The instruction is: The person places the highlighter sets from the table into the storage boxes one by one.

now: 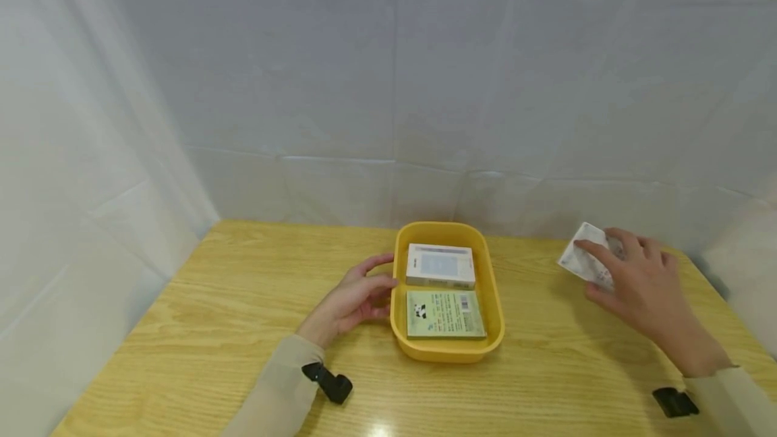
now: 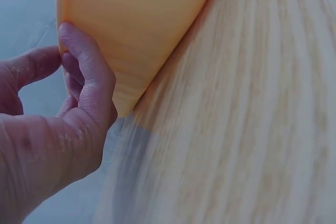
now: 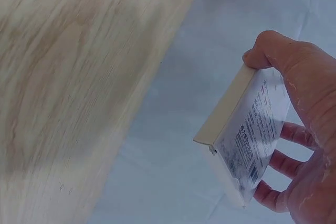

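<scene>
Upright on the table, a yellow plastic basket (image 1: 449,356) holds two flat boxes. In its far half lies a white box (image 1: 440,265) with a pale blue panel; in its near half, a green box (image 1: 446,315) with a panda picture and printed text. My left hand (image 1: 358,295) holds the basket's left rim, thumb and bent fingertips at the edge, as the left wrist view also shows. To the right, my right hand (image 1: 643,282) grips a thin white box (image 3: 249,129) by its edges, tilted above the table. Small text and a barcode cover its visible face.
The wooden table (image 1: 243,329) ends at a back edge just behind the basket. Pale sheeting (image 1: 340,86) hangs behind the table and along its sides. Black straps with small mounts (image 1: 328,383) sit on both sleeves.
</scene>
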{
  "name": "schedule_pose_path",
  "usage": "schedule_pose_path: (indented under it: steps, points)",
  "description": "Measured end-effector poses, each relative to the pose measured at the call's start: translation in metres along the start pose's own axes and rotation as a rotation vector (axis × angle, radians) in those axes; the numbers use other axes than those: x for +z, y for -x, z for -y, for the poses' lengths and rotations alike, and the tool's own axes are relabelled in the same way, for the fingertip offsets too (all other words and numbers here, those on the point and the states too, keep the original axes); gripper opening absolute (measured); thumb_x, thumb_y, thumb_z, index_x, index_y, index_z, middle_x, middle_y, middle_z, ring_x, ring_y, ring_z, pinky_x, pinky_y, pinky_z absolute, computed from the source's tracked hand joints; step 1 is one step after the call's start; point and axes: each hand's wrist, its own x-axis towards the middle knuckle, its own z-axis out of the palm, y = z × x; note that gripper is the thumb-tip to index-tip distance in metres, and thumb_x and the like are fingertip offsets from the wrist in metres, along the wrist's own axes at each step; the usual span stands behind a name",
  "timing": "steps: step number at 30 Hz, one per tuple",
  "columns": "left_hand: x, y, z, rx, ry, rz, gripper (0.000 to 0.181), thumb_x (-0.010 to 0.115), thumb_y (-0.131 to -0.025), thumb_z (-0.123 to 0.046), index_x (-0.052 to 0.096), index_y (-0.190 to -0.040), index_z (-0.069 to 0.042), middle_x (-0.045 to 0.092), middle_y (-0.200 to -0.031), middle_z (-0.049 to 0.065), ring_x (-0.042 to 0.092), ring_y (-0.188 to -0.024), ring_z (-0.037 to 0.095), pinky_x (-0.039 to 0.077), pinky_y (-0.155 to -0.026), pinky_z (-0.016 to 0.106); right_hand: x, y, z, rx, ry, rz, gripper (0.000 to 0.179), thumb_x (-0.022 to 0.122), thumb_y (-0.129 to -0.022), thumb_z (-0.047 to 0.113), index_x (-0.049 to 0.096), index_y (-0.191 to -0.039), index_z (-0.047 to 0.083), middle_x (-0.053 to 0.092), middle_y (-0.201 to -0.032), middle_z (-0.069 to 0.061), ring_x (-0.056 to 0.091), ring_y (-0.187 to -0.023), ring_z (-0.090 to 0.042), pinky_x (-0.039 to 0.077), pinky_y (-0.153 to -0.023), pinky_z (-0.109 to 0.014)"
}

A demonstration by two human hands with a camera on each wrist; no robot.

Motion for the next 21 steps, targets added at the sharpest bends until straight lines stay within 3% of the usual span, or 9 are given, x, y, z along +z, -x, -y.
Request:
schedule_pose_path:
  steps: [1,4,9,12,16,21]
  points:
    - [0.000,0.000,0.000,-0.001,0.002,0.002,0.065,0.061,-0.097,-0.009,0.035,-0.156,-0.015,0.066,-0.128,0.015,0.065,-0.093,0.014,0.057,-0.067,0.028,0.000,-0.001,0.001,-0.003,-0.004,-0.002,0.052,0.054,-0.088,0.050,0.061,-0.131,0.023,0.054,-0.130,-0.027,0.053,-0.099,-0.058,0.041,-0.072,-0.076]
    - [0.000,0.000,0.000,-0.001,0.004,0.007,0.065,0.061,-0.097,-0.009,0.035,-0.156,-0.015,0.065,-0.131,0.016,0.065,-0.093,0.014,0.057,-0.067,0.028,-0.001,-0.003,0.005,-0.010,-0.012,-0.008,0.052,0.055,-0.088,0.051,0.061,-0.131,0.023,0.054,-0.130,-0.027,0.053,-0.099,-0.058,0.042,-0.070,-0.076]
    - [-0.001,0.001,0.000,-0.002,0.010,0.016,0.066,0.061,-0.097,-0.009,0.033,-0.157,-0.015,0.063,-0.136,0.019,0.066,-0.095,0.014,0.057,-0.068,0.028,-0.002,-0.007,0.014,-0.025,-0.040,-0.016,0.068,0.029,-0.097,0.071,0.061,-0.132,0.022,0.054,-0.131,-0.027,0.054,-0.099,-0.058,0.042,-0.068,-0.076]
    - [0.000,0.000,0.000,0.000,0.010,0.019,0.066,0.060,-0.097,-0.009,0.033,-0.157,-0.014,0.063,-0.136,0.019,0.066,-0.096,0.014,0.057,-0.069,0.029,-0.003,-0.010,0.019,-0.038,-0.055,-0.029,0.067,0.031,-0.097,0.070,0.062,-0.131,0.022,0.054,-0.131,-0.026,0.054,-0.099,-0.056,0.043,-0.068,-0.074]
    - [0.000,0.000,0.000,0.000,0.012,0.018,0.066,0.060,-0.097,-0.008,0.033,-0.157,-0.015,0.063,-0.136,0.018,0.066,-0.096,0.015,0.057,-0.070,0.030,-0.004,-0.014,0.026,-0.056,-0.079,-0.043,0.052,0.052,-0.091,0.053,0.062,-0.132,0.022,0.055,-0.132,-0.025,0.055,-0.099,-0.054,0.044,-0.070,-0.072]
    - [0.000,0.001,0.000,0.002,0.013,0.019,0.067,0.060,-0.097,-0.009,0.032,-0.157,-0.015,0.062,-0.138,0.020,0.066,-0.097,0.015,0.057,-0.070,0.030,-0.006,-0.020,0.035,-0.076,-0.109,-0.063,0.052,0.062,-0.084,0.041,0.063,-0.132,0.022,0.055,-0.132,-0.026,0.055,-0.100,-0.054,0.044,-0.071,-0.073]
